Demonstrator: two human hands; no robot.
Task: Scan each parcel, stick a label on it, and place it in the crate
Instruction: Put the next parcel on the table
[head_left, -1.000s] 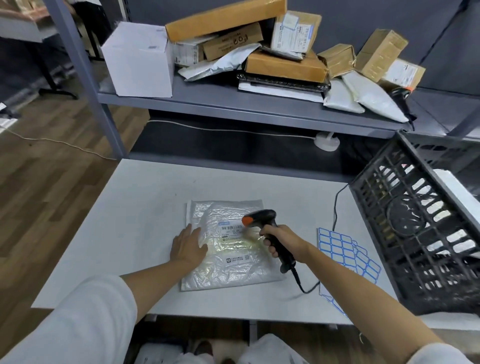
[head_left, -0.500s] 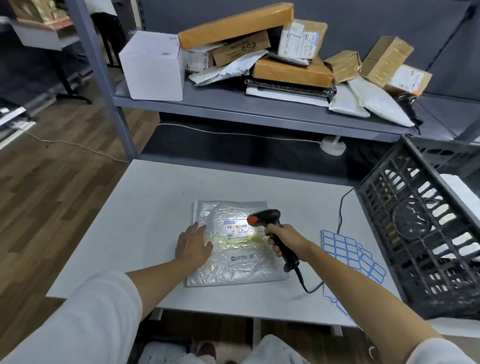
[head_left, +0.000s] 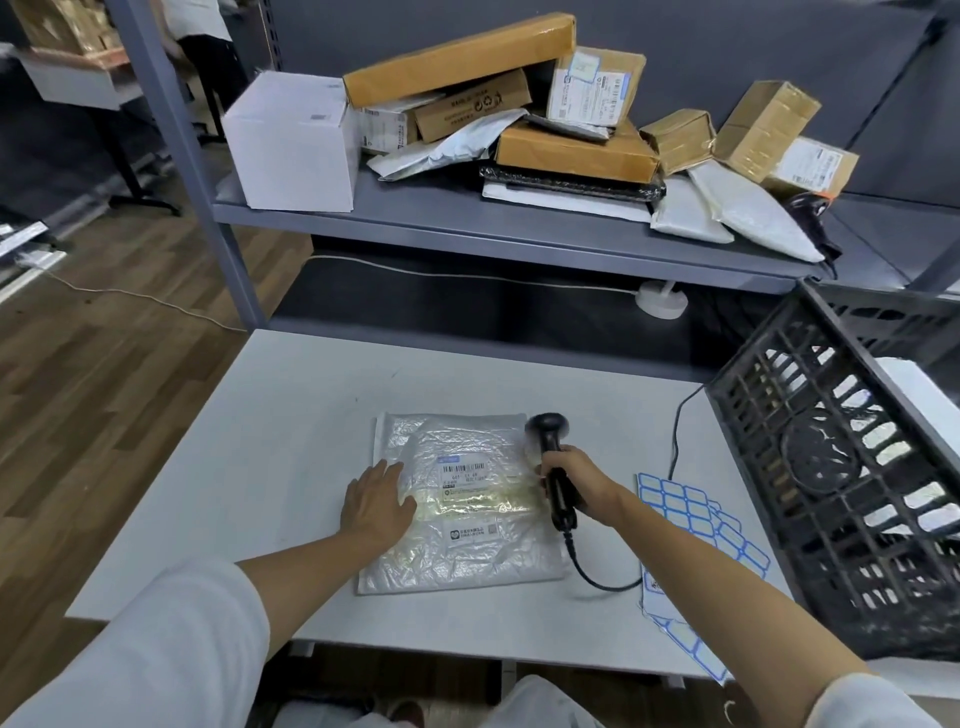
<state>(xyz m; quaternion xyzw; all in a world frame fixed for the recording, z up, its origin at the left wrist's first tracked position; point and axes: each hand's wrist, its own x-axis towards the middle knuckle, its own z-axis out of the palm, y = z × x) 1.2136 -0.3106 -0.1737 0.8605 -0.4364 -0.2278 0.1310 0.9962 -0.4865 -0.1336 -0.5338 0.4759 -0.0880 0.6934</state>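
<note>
The right hand (head_left: 574, 480) has its fingers (head_left: 551, 462) curled round the grip of a black handheld barcode scanner with a trailing cable (head_left: 551, 462), its head tipped up at the far right corner of the parcel. The left hand (head_left: 376, 506) lies flat, fingers straight and slightly spread, pressing the near-left part of a crinkled clear-plastic mailer bag with a white printed barcode slip (head_left: 462, 501), which rests flat in the middle of the white table (head_left: 249, 467).

Risks, as I judge them: the glossy, wrinkled film could throw glare over the barcode and spoil a read. The cable loops along the parcel's right edge and could drag it, or snag the sheets of blue-bordered white labels (head_left: 691, 512) lying just right of it. The black slatted plastic crate (head_left: 831, 467) stands tilted at the table's right edge; a careless drop might miss it.
</note>
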